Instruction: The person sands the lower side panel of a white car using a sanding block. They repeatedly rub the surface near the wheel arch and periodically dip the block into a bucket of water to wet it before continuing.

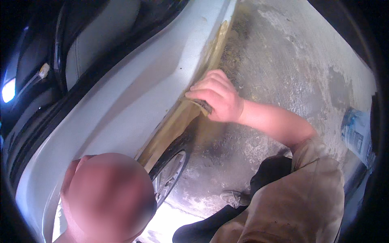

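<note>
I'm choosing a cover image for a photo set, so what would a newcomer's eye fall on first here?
Probably the pale car panel sweeping diagonally across the left half, with a yellowish-brown strip along its right-hand edge. Near the centre, the right hand grips a small pad at that edge. At lower left, the left hand looms large and blurred in front of the panel.

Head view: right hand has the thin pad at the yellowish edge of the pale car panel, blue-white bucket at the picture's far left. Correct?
Wrong side: the head view shows the blue-white bucket at the picture's far right. The rest holds: right hand has the thin pad at the yellowish edge of the pale car panel.
</note>
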Available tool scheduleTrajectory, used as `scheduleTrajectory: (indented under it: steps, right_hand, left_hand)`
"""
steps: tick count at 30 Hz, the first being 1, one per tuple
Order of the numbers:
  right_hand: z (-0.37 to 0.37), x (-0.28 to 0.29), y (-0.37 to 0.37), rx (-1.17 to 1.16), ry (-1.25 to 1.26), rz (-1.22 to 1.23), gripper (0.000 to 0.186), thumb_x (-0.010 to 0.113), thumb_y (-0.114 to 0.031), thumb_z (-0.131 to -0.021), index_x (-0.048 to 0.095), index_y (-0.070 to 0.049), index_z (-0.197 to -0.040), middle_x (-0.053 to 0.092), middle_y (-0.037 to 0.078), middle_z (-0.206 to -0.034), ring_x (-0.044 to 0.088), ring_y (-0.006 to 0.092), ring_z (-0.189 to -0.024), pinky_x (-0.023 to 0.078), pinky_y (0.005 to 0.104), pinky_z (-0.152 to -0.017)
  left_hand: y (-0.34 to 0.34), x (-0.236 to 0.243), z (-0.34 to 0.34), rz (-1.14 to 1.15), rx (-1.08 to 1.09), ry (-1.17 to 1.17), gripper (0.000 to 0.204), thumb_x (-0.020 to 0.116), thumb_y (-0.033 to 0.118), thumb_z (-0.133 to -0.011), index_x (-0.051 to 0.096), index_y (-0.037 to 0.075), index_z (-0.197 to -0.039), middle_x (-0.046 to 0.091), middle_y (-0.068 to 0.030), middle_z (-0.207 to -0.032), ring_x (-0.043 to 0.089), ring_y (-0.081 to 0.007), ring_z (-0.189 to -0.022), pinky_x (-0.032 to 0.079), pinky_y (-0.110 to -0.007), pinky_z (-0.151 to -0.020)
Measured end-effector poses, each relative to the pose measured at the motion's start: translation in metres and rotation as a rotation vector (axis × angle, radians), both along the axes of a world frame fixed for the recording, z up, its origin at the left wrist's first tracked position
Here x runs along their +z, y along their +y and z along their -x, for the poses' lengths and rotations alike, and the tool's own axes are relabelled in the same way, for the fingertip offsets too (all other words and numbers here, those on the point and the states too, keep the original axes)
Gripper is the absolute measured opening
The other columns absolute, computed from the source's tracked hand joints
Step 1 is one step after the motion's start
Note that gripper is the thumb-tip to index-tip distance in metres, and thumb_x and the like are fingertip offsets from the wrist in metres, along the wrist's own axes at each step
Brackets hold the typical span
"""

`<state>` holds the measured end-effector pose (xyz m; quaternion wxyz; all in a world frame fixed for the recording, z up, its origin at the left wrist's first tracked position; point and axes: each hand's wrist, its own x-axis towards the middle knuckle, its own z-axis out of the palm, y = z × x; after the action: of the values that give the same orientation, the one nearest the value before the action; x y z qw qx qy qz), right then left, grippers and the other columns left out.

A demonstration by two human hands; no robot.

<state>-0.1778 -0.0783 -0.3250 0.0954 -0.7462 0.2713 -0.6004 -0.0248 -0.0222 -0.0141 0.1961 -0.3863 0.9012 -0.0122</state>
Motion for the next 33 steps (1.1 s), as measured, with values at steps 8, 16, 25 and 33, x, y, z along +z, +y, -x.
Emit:
scheduleTrajectory:
  steps: [8, 16, 25, 33]
  right_hand:
    - [0.005, 0.001, 0.002, 0.028, -0.041, -0.039, 0.049, 0.073, -0.011, -0.061, 0.072, -0.01, -0.111, 0.065, 0.005, -0.096, 0.064, 0.0267, -0.093, 0.048, 0.0449, -0.087]
    - [-0.005, 0.013, 0.013, 0.147, -0.075, -0.008, 0.047, 0.076, -0.015, -0.067, 0.074, -0.009, -0.113, 0.07, 0.006, -0.11, 0.066, 0.0262, -0.1, 0.048, 0.0441, -0.092]
    - [-0.019, 0.022, 0.025, 0.177, -0.203, -0.044, 0.058, 0.076, -0.015, -0.057, 0.071, -0.01, -0.115, 0.066, 0.004, -0.108, 0.062, 0.0294, -0.098, 0.046, 0.0477, -0.096]
    - [-0.016, 0.025, 0.022, 0.185, -0.167, -0.03, 0.054, 0.077, -0.014, -0.059, 0.072, -0.009, -0.113, 0.066, 0.004, -0.1, 0.062, 0.0277, -0.095, 0.047, 0.0469, -0.093]
  left_hand:
    - [0.0, -0.002, 0.002, 0.015, -0.008, 0.007, 0.036, 0.079, 0.015, -0.055, 0.063, 0.01, -0.087, 0.054, -0.0113, -0.09, 0.057, -0.0347, -0.078, 0.047, -0.047, -0.065]
    - [0.0, -0.001, 0.005, 0.001, -0.003, -0.017, 0.038, 0.078, 0.013, -0.056, 0.062, 0.009, -0.09, 0.053, -0.0136, -0.091, 0.055, -0.035, -0.078, 0.045, -0.047, -0.066]
    - [-0.009, 0.006, 0.007, -0.055, -0.059, -0.052, 0.023, 0.075, 0.02, -0.078, 0.071, 0.014, -0.099, 0.066, -0.0085, -0.098, 0.067, -0.0279, -0.084, 0.059, -0.042, -0.072]
    - [-0.009, 0.005, 0.006, -0.009, -0.082, -0.036, 0.012, 0.07, 0.021, -0.086, 0.069, 0.014, -0.095, 0.065, -0.0095, -0.097, 0.066, -0.0271, -0.082, 0.058, -0.042, -0.073]
